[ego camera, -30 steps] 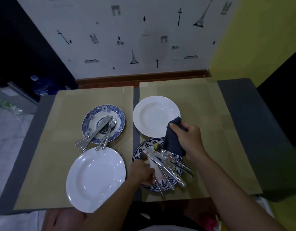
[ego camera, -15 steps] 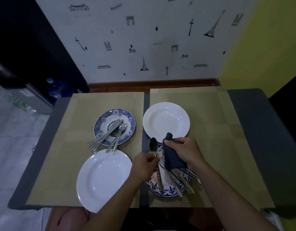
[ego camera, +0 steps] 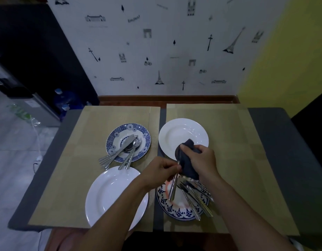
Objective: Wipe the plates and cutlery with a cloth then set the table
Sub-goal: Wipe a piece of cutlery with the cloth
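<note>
Near the bench (ego camera: 276,142) front edge, the left hand (ego camera: 158,172) pinches a utensil (ego camera: 172,189) while the right hand (ego camera: 201,160) clamps the cloth (ego camera: 189,171) round its top.

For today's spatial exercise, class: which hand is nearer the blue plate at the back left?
Left. The left hand sits just right of the blue plate, toward the viewer; the right hand is farther right, gripping the cloth.
</note>
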